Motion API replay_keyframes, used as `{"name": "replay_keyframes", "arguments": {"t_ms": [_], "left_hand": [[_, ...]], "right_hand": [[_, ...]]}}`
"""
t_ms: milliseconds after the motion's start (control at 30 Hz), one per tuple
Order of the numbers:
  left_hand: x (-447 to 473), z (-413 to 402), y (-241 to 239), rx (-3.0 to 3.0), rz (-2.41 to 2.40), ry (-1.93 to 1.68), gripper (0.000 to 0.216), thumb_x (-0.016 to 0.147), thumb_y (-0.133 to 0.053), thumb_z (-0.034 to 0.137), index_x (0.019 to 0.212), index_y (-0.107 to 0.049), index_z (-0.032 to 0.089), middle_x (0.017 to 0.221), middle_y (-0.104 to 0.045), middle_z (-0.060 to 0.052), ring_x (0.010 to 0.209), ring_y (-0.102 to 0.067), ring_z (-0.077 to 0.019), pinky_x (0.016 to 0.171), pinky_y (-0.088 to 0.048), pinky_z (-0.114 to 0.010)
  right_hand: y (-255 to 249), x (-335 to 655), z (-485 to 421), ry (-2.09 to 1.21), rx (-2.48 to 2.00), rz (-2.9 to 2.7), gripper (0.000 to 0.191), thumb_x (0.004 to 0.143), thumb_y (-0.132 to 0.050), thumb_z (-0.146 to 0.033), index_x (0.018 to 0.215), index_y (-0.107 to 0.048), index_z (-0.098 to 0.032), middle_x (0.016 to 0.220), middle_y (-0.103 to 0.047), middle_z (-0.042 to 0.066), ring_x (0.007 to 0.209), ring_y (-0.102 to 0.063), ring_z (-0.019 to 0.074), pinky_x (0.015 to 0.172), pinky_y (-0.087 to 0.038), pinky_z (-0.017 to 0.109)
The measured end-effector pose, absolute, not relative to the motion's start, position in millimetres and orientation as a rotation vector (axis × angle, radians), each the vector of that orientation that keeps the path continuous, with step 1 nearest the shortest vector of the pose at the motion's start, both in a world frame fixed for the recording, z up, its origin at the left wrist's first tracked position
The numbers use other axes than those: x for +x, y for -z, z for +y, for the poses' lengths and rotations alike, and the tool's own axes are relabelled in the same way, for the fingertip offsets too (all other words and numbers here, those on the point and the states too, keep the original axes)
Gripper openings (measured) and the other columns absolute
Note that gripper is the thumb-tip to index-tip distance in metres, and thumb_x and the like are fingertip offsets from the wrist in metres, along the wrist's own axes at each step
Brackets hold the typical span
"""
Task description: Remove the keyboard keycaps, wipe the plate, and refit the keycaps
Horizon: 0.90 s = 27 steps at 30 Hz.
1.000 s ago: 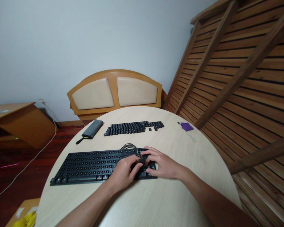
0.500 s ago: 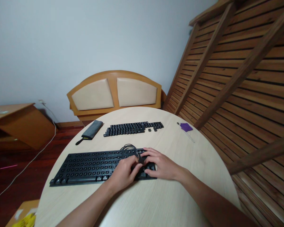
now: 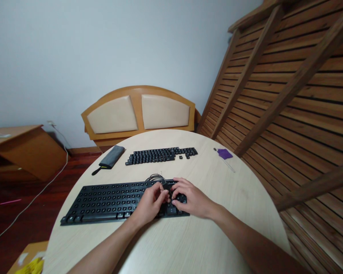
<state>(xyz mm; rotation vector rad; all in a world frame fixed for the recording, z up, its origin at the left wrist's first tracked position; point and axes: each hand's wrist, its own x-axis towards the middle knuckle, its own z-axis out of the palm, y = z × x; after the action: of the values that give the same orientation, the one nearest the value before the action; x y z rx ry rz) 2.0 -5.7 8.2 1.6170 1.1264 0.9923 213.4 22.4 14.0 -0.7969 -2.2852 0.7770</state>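
Keycap (image 3: 167, 187): small, black, pinched between the fingers of left hand (image 3: 148, 203) and right hand (image 3: 190, 199), over the right end of the keyboard (image 3: 103, 198) on the bench (image 3: 188, 247). Probably light, hard and slippery; best gripped by opposite sides. Beyond: rows of loose keys (image 3: 160, 155), grey pouch (image 3: 112, 156).

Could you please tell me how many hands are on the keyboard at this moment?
2. The left hand and the right hand are both at the right end of the keyboard, with their fingertips meeting. No other hand shows, and none seems hidden.
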Motion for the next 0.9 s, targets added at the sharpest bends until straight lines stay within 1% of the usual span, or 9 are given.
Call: {"name": "replay_keyframes", "arguments": {"t_ms": [300, 467, 533, 600, 667, 800, 900], "left_hand": [[0.1, -7.9, -6.8, 1.621, 1.116, -1.019, 0.030, 0.097, -0.055, 0.044, 0.081, -0.050, 0.020, 0.076, -0.068, -0.002, 0.070, -0.061, -0.0164, 0.068, -0.046, -0.026], [0.2, -6.4, -5.4, 1.614, 1.155, -1.037, 0.031, 0.094, -0.059, 0.045, 0.078, -0.050, 0.020, 0.073, -0.067, -0.001, 0.067, -0.059, -0.0159, 0.063, -0.044, -0.025], [0.1, -4.9, -4.9, 1.614, 1.172, -1.055, 0.031, 0.094, -0.058, 0.045, 0.078, -0.051, 0.020, 0.074, -0.067, -0.001, 0.067, -0.058, -0.0161, 0.063, -0.044, -0.025], [-0.4, -3.8, -4.9, 1.650, 1.193, -1.078, 0.029, 0.095, -0.057, 0.044, 0.080, -0.055, 0.019, 0.077, -0.068, -0.002, 0.071, -0.060, -0.0170, 0.067, -0.045, -0.026], [-1.0, -3.4, -5.6, 1.702, 1.221, -1.093, 0.027, 0.096, -0.056, 0.041, 0.082, -0.060, 0.018, 0.080, -0.069, -0.003, 0.076, -0.061, -0.0180, 0.072, -0.046, -0.027], [-2.0, -4.4, -8.2, 1.781, 1.270, -1.085, 0.025, 0.097, -0.055, 0.038, 0.084, -0.063, 0.018, 0.081, -0.070, -0.003, 0.078, -0.063, -0.0188, 0.075, -0.045, -0.028], [-1.8, -5.4, -9.7, 1.824, 1.281, -1.068, 0.024, 0.098, -0.054, 0.037, 0.087, -0.064, 0.018, 0.083, -0.071, -0.002, 0.080, -0.064, -0.0191, 0.076, -0.045, -0.028]], "right_hand": [[-11.5, 214.4, 23.5, -0.779, -0.792, -2.275, 0.015, 0.076, -0.076, -0.022, 0.090, -0.070, -0.023, 0.105, -0.069, 0.005, 0.134, -0.048, 0.0271, 0.113, -0.038, 0.045], [-11.0, 214.6, 23.9, -0.869, -0.811, -2.223, 0.016, 0.078, -0.072, -0.017, 0.092, -0.070, -0.023, 0.099, -0.073, 0.004, 0.134, -0.048, 0.0267, 0.113, -0.038, 0.045], [-11.2, 214.7, 23.2, -0.906, -0.862, -2.194, 0.016, 0.078, -0.072, -0.018, 0.093, -0.071, -0.023, 0.108, -0.072, 0.006, 0.136, -0.047, 0.0272, 0.111, -0.041, 0.045], [-11.4, 215.0, 22.6, -0.929, -0.910, -2.157, 0.019, 0.079, -0.072, -0.018, 0.096, -0.071, -0.023, 0.117, -0.068, 0.009, 0.136, -0.048, 0.0272, 0.108, -0.043, 0.043], [-11.6, 215.4, 22.2, -0.940, -0.923, -2.132, 0.023, 0.079, -0.071, -0.017, 0.101, -0.068, -0.023, 0.121, -0.066, 0.010, 0.134, -0.050, 0.0264, 0.106, -0.045, 0.042], [-12.2, 215.5, 22.0, -0.881, -0.872, -2.151, 0.026, 0.079, -0.071, -0.016, 0.102, -0.063, -0.023, 0.114, -0.066, 0.007, 0.130, -0.052, 0.0257, 0.105, -0.046, 0.043], [-12.5, 215.2, 22.0, -0.826, -0.846, -2.203, 0.020, 0.083, -0.070, -0.019, 0.100, -0.062, -0.024, 0.109, -0.069, 0.006, 0.129, -0.055, 0.0258, 0.112, -0.039, 0.049]]}}
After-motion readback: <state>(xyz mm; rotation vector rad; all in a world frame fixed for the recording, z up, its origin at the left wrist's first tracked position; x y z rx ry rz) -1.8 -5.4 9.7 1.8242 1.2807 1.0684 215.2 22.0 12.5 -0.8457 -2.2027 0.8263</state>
